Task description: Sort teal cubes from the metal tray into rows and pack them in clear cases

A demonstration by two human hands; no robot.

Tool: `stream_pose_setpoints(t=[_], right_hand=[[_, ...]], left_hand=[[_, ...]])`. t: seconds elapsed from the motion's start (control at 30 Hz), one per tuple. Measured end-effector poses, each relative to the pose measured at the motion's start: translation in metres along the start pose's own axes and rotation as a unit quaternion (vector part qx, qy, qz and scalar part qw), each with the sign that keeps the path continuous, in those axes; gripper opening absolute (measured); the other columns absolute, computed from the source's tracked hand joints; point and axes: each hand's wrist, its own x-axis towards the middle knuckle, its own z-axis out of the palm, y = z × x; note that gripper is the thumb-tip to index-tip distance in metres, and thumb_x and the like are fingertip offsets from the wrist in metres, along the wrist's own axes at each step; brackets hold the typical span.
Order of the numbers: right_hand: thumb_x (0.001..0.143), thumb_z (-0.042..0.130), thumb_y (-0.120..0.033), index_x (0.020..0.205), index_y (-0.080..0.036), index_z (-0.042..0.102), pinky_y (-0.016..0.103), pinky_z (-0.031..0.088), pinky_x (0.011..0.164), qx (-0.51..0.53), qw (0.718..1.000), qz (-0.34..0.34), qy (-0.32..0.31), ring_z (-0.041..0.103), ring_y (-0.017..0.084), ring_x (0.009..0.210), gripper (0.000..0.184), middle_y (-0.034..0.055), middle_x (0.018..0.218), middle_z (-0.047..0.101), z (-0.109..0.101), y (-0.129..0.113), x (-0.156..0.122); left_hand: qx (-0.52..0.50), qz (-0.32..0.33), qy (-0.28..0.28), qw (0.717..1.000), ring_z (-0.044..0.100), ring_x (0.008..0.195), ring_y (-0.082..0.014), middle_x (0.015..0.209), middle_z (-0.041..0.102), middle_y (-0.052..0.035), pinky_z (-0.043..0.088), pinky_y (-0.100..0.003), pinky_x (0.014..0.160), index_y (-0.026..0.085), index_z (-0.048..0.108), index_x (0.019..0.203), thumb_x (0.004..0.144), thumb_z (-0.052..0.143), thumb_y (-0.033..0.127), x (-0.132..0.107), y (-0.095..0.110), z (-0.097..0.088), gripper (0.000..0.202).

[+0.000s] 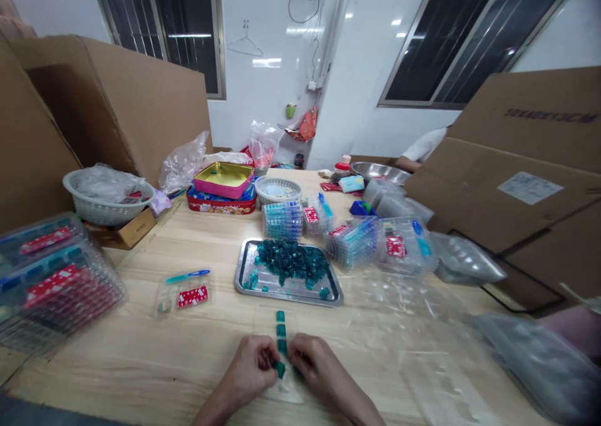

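My left hand (pixel 246 369) pinches a small teal cube (pixel 280 369) at its fingertips, low in the picture. My right hand (pixel 314 366) curls close beside it, its fingers near the same cube; whether they grip anything is hidden. Three more teal cubes (pixel 281 330) stand in a straight line ahead of my fingers, on a clear plastic blister sheet (pixel 286 385). Beyond them, a steel tray (pixel 282 294) holds a heap of teal cubes (pixel 291 260).
Clear plastic boxes of teal pieces with red cards (pixel 357 243) crowd the table behind the tray, and a stacked pile (pixel 56 282) stands at the left. Loose plastic sheets (pixel 436 382) lie to the right. Cardboard sheets (pixel 521 181) rise at the right, and a co-worker's arm (pixel 408 163) shows beyond them.
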Motion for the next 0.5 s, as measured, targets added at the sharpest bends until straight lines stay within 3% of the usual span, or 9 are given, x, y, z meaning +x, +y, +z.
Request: stream_pose_setpoints(t=[0.17,0.5], right_hand=[[0.067,0.047,-0.008,0.079,-0.015,0.063,0.022,0.034,0.066,-0.023,0.998,0.044,0.027,0.054,0.015,0.073,0.021,0.0041,0.077,0.063,0.001,0.007,0.002],[0.063,0.04,-0.006,0.067,-0.015,0.061,0.024,0.034,0.063,-0.092,0.995,0.043,0.012,0.054,0.016,0.068,0.023,0.0049,0.068,0.061,0.003,-0.003,0.005]], left_hand=[[-0.023,-0.013,0.001,1.0,0.039,0.049,0.0036,0.054,0.046,0.007,0.025,-0.01,0.048,0.01,0.057,0.068,0.049,0.05,0.009,0.002,0.001,0.002,0.02],[-0.101,0.0,0.022,0.995,0.04,0.05,0.0034,0.056,0.051,0.0064,0.026,-0.01,0.049,0.009,0.053,0.064,0.044,0.049,0.004,0.006,-0.005,-0.002,0.021]])
